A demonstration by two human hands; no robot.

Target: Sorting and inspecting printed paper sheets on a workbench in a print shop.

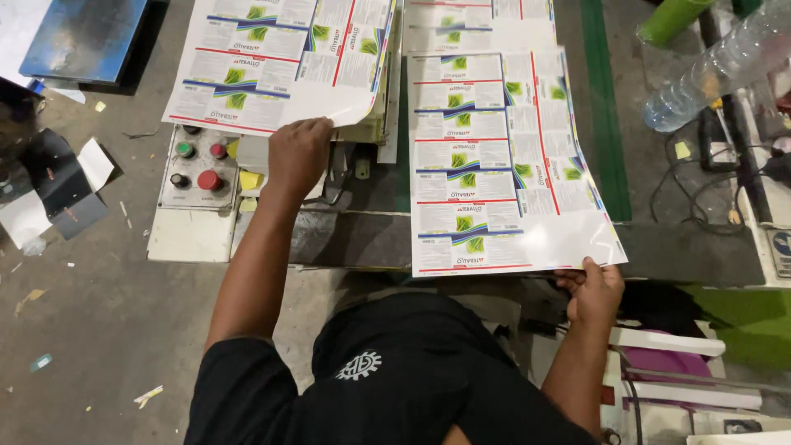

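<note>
The left hand (298, 154) pinches the near corner of a printed label sheet (272, 58) at eleven o'clock, above a control box (198, 177) with coloured buttons. The right hand (593, 290) grips the near edge of a second label sheet (494, 165) at four o'clock on the machine desk (354, 235)

2 glossy printed label sheets (503, 165) (280, 58) lying flat on the machine bed

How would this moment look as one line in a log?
left hand: holds left printed sheet | right hand: grips right printed sheet edge | button panel: beside left hand
</note>
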